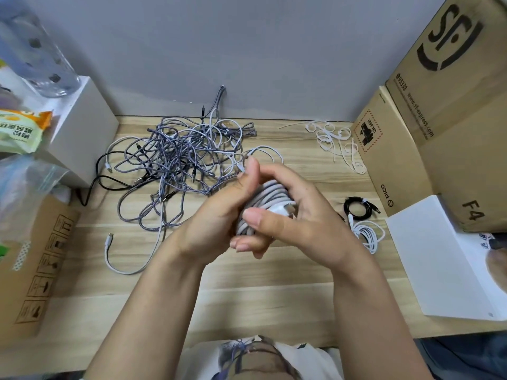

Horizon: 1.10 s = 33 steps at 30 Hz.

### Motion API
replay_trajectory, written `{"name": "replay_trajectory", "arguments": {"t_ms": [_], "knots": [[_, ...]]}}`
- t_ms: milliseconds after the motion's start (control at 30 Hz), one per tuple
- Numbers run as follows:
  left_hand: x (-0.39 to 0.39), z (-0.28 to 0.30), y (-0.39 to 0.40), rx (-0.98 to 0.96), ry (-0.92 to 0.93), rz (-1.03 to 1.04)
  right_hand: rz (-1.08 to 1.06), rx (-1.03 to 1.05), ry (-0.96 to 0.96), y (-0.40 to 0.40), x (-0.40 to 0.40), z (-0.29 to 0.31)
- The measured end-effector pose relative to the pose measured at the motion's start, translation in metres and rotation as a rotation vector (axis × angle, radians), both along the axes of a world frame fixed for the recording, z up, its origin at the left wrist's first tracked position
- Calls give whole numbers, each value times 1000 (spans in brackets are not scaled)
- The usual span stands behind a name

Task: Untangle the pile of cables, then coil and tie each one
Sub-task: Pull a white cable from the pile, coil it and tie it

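Observation:
Both my hands hold a coiled white cable (267, 200) above the middle of the wooden table (247, 292). My left hand (219, 212) grips the coil from the left, thumb raised. My right hand (299, 218) wraps round it from the right, its thumb pressing the coil's front near a white plug. Behind my hands lies the tangled pile of grey braided and white cables (181, 157). A loose white cable end (109, 242) trails toward the front left. A coiled black cable (360, 208) and a coiled white cable (367, 234) lie at the right. White ties (334, 141) are scattered at the back right.
Cardboard boxes (428, 124) stand at the right, with a white box (439, 259) in front of them. A white box (82, 127), a clear bottle (35, 50) and snack bags are at the left, above a flat cardboard box (35, 264). A grey wall backs the table.

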State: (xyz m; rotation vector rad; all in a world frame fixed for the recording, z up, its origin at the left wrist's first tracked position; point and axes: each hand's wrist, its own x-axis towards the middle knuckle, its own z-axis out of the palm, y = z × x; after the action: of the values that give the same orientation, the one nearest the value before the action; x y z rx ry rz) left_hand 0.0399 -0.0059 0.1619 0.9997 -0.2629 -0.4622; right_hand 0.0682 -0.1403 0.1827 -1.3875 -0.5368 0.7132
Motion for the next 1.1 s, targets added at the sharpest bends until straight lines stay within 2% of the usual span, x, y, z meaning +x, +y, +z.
{"name": "replay_trajectory", "arguments": {"t_ms": [133, 167, 233, 267, 300, 367, 400, 500, 567, 633, 700, 733, 833, 933, 1100], "knots": [[-2, 4, -1, 22, 46, -43, -22, -50, -52, -1, -1, 2], [-2, 5, -3, 6, 66, -34, -53, -93, -117, 0, 0, 1], [1, 5, -8, -36, 133, 16, -132, -235, -399, 3, 2, -2], [2, 4, -10, -42, 155, 46, -166, -277, -486, 5, 2, -4], [3, 5, -13, -36, 170, 81, -213, -289, -494, 7, 2, -6], [6, 6, -19, 10, 203, 193, -353, -295, -441, 12, -1, -9], [7, 7, -21, 60, 221, 290, -449, -326, -494, 15, -2, -12], [12, 3, -25, 233, 222, 650, -726, -448, -895, 24, -2, -23], [14, -3, -25, 227, 232, 718, -804, -414, -946, 27, -2, -27], [14, -8, -26, 192, 236, 632, -783, -297, -720, 26, 2, -27], [11, -13, -25, 128, 205, 451, -743, -153, -394, 22, 6, -26], [11, -15, -24, 95, 190, 369, -730, -110, -302, 20, 8, -26], [12, -19, -18, 8, 181, 219, -675, -64, -210, 18, 14, -23], [16, -22, -15, -142, 170, 143, -635, 77, 41, 16, 24, -23], [29, -28, -33, -215, 159, 205, -504, 128, 242, 10, 61, -30]]}}
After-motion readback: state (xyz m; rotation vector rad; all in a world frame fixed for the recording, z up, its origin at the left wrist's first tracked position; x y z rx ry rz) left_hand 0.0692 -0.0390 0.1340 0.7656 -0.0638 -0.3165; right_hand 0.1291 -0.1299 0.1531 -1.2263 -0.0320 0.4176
